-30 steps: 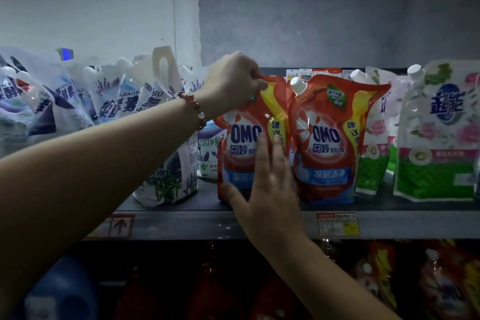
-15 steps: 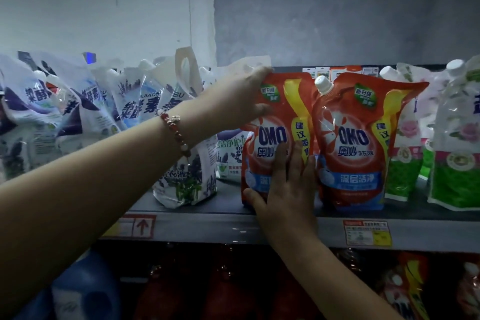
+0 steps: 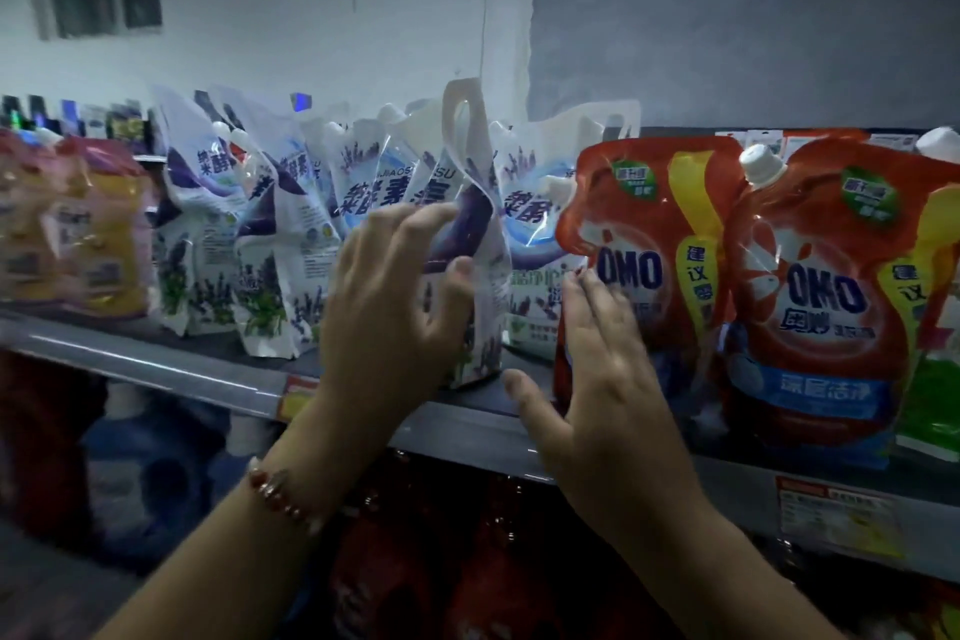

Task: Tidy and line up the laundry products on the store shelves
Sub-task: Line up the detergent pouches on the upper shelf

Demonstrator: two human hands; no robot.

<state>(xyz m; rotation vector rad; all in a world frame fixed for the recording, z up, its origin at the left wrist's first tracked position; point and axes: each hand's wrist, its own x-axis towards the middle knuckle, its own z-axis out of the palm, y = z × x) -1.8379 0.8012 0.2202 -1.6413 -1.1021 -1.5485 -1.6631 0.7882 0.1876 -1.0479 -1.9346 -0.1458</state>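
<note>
Both hands raised to a dim store shelf point(image 3: 467, 424) of laundry refill pouches. Left hand point(image 3: 395, 307) spread open against the front of a white pouch with a lavender print point(image 3: 480, 244), fingers splayed and thumb resting on its lower face, touching but not closed around it. That pouch upright at the shelf's front edge, its looped handle sticking up above the row. Right hand point(image 3: 608, 379) flat and open, fingers together, fingertips pressed on the lower left of a red pouch marked OMO point(image 3: 649, 234), thumb out over the shelf lip. A second red pouch point(image 3: 826, 296) with a white cap just beside the first on the right, the two touching. More white lavender pouches point(image 3: 270, 244) crowded and leaning at odd angles further left; beyond them, blurred pink and yellow packs point(image 3: 78, 234). A green pouch point(image 3: 930, 411) partly visible at the far right edge. Beaded bracelet point(image 3: 283, 496) on the left wrist. Yellow price tags point(image 3: 836, 517) along the shelf rail, print unreadable. Dark, indistinct red and blue goods on the level below.
</note>
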